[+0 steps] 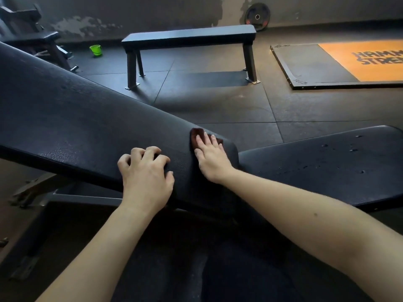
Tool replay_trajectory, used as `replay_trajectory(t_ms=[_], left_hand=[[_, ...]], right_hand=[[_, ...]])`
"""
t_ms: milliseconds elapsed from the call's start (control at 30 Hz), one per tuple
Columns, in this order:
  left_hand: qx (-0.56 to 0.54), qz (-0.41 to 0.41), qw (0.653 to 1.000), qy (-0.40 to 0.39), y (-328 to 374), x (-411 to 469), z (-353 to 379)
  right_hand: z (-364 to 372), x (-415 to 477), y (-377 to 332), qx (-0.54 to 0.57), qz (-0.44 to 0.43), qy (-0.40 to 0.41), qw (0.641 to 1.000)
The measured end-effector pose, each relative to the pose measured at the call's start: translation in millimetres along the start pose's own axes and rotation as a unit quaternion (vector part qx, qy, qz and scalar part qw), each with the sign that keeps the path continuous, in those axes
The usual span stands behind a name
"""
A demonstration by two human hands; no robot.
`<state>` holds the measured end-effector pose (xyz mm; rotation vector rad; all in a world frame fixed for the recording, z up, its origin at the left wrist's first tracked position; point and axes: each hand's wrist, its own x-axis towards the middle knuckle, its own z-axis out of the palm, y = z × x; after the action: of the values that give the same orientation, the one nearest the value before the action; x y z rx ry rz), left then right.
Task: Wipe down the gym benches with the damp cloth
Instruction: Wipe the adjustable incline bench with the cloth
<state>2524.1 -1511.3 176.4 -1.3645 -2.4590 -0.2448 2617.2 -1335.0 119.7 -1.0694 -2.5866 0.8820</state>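
Droplets of water (353, 149) dot the black padded seat (316, 175) of an adjustable gym bench, at the right. Its long black textured backrest pad (76, 118) slopes up toward the upper left. At the pad's lower end, just beside the seat, the right grip (212, 160) lies flat with its fingers straight and slightly spread, pressing a dark reddish-brown damp cloth (195, 132) against the vinyl. The cloth shows only past the fingertips.

The left grip (146, 173) rests on the same pad near its front edge, fingers arched, tips touching the surface and holding nothing.

On the dark rubber tile floor (218, 105) beyond stands a flat black bench with grey steel legs (188, 35). A small green bucket (96, 50) sits left of it, a black weight plate (257, 17) leans on the wall, and an orange-and-black lifting platform (316, 66) lies at the right.
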Motion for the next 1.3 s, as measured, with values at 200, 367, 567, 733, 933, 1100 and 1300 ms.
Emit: replay_trajectory(t_ms=[200, 367, 567, 733, 933, 1100, 1300], left_hand=[[0.021, -0.017, 0.999, -0.019, 11, -8, -3], [0.033, -0.016, 0.999, -0.038, 24, -13, -4], [0.008, -0.009, 0.998, -0.059, 50, -7, -12], [-0.109, -0.035, 0.985, -0.126, 80, 10, -12], [-0.34, -0.062, 0.923, -0.168, 105, 11, 6], [-0.436, -0.072, 0.882, -0.167, 132, 17, 29], [-0.503, -0.015, 0.854, -0.128, 178, 32, 43]], right_hand=[[-10, 22, -1, -0.006, 0.01, 0.005, 1.0], [4, -65, 18, 0.032, -0.048, 0.014, 0.998], [-32, -102, 26, 0.218, 0.008, -0.001, 0.976], [-64, -90, 32, 0.333, 0.063, 0.101, 0.935], [-78, -84, 41, 0.569, 0.161, 0.034, 0.806], [-93, -99, 51, 0.577, 0.139, 0.032, 0.804], [-106, -121, 80, 0.56, 0.123, 0.099, 0.814]])
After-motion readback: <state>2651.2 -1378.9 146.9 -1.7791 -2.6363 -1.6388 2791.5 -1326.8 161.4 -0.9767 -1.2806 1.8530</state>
